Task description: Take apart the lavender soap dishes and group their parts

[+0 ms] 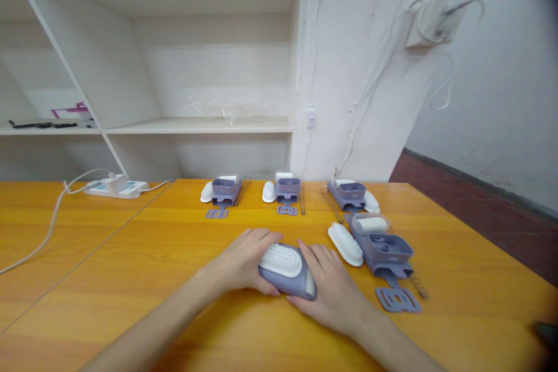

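Both of my hands grip one scrub brush point(284, 270) just above the table, near its front middle. The brush has a grey-purple body and a white bristle head that faces up. My left hand point(248, 261) wraps round its left end, thumb along the near side. Round the right end close the fingers of my right hand point(326, 285). To the right of that hand lie a loose white brush head point(346, 243), a grey-purple brush body point(387, 250), a flat slotted plate point(398, 300) and a coil spring point(419, 288).
Along the table's back edge sit three similar sets of parts: a left set point(224, 187), a middle set point(288, 186) and a right set point(351, 190). A power strip point(126, 188) with a white cable point(54, 215) lies at the left. White shelves point(200, 124) stand behind the table point(174, 279).
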Motion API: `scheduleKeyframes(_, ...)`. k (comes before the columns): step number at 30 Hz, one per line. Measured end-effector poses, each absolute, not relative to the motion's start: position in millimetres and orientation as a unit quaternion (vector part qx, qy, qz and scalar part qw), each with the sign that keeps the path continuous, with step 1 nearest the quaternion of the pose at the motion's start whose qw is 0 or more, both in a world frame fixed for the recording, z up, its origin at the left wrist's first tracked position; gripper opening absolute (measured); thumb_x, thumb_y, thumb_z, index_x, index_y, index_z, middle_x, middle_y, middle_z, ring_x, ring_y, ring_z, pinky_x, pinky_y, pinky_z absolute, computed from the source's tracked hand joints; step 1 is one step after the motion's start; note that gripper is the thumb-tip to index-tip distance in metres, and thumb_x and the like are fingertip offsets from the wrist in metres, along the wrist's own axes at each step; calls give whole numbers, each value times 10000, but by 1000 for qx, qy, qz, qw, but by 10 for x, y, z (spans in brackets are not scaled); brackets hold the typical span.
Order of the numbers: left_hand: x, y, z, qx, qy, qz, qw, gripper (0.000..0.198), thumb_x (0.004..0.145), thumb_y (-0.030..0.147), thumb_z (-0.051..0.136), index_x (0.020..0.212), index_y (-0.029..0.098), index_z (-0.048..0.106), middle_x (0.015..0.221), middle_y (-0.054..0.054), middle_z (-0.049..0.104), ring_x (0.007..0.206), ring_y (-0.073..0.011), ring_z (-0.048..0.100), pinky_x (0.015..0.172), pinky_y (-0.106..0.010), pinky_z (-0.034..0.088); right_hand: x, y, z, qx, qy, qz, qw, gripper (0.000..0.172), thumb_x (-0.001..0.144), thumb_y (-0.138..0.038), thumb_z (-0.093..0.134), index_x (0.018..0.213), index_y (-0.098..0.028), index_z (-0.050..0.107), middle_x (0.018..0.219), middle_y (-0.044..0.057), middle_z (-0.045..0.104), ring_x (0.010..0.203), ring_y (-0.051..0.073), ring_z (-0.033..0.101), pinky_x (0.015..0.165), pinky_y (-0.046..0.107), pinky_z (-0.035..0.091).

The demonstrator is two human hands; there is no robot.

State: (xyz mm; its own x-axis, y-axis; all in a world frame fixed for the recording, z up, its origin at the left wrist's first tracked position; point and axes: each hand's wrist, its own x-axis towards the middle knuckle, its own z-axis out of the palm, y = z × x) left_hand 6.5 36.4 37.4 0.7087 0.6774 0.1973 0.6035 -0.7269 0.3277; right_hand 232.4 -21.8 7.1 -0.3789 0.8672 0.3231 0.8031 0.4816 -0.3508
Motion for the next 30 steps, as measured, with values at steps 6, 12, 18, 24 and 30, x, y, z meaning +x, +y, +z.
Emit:
scheduleKeyframes(6, -88, 588, 293, 897, 371, 184, 154, 856, 498, 582, 786, 1226, 230, 503, 1200, -85, 578, 1073, -292, 536, 933, -375, 395, 2285, 126, 75, -466, -839, 143, 242, 808, 641, -363, 743, 1340, -134, 409, 1274, 131, 488, 1163, 281, 442, 1007, 422, 356)
scheduleKeyframes(12, -150, 832, 259, 876, 387, 230, 173, 782, 501, 546, 801, 1162, 212, 550, 1120, -55, 623, 1013, -270, 569, 878, -339, 425, 2257, 495, 61, -497, -821, 157, 235, 862, 626, -452, 752, 1359, -158, 405, 1356, 127, 442, 1236, 290, 401, 1045, 428, 308)
scheduleKeyframes(18, -236, 956, 214, 866, 399, 251, 166, 771, 485, 539, 811, 1133, 198, 572, 1067, -48, 637, 962, -261, 580, 843, -329, 436, 2357, 535, 61, -529, -785, 118, 299, 711, 637, -467, 745, 1245, -195, 494, 1265, 99, 527, 1175, 289, 458, 1007, 442, 343)
scheduleKeyframes(24, -264, 973, 223, 861, 410, 261, 150, 780, 489, 560, 804, 1132, 183, 574, 1071, -56, 640, 956, -259, 586, 843, -329, 437, 2310, 548, -106, -584, -683, 172, 404, 605, 723, -423, 671, 1208, -171, 410, 1227, 125, 540, 1132, 259, 519, 956, 399, 420)
scheduleKeyframes(30, -284, 938, 209, 842, 435, 285, 145, 765, 483, 552, 806, 1121, 189, 589, 1078, -48, 642, 977, -265, 580, 855, -325, 436, 2247, 525, -201, -586, -700, 150, 380, 631, 839, -479, 533, 1322, -131, 324, 1345, 182, 450, 1249, 280, 431, 1036, 453, 355)
